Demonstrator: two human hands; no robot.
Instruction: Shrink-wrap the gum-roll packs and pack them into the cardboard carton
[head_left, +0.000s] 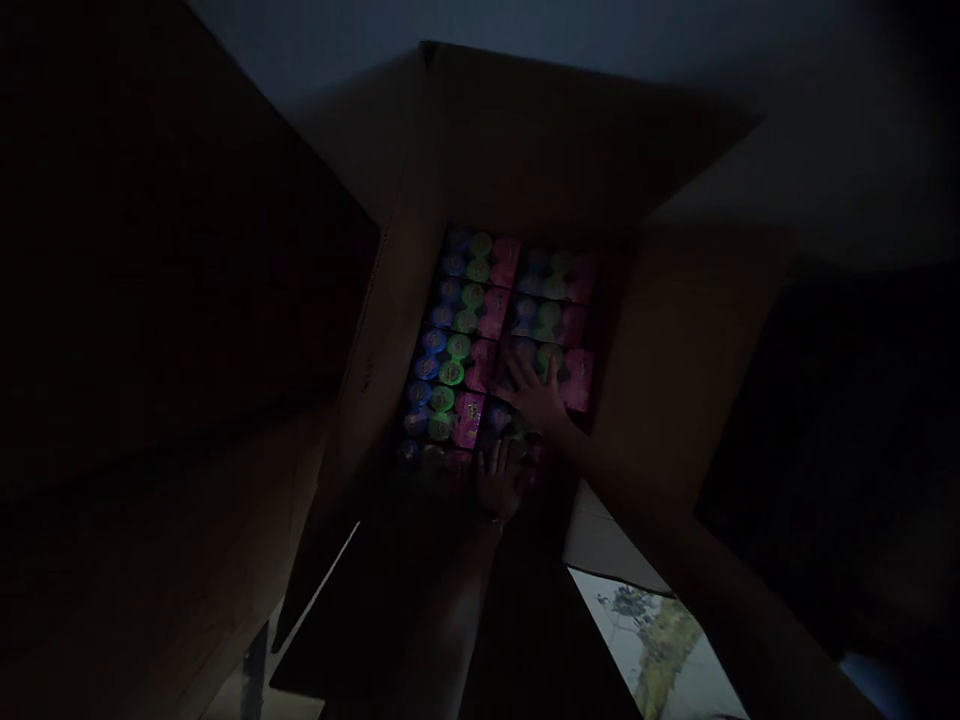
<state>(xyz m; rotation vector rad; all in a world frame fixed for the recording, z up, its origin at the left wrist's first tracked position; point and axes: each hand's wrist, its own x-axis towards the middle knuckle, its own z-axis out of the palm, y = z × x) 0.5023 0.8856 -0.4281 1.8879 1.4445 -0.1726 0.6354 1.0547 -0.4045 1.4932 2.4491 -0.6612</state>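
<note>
Inside a deep open cardboard box (405, 270), packs (480, 310) with blue, green and pink parts stand in two columns. My right hand (536, 395) lies with spread fingers on the packs of the right column. Just below it, my left hand (501, 478) rests on a lower pack of the same column, its fingers apart. Something thin circles the left wrist. Neither hand is closed round anything. Deep shadow hides much of the lower packs.
Raised flaps of the box surround its opening, one at the right (705, 350). Another large cardboard surface (150, 560) stands at the left. A pale wall or surface (562, 35) is behind. A bright patterned surface (660, 640) shows at the lower right.
</note>
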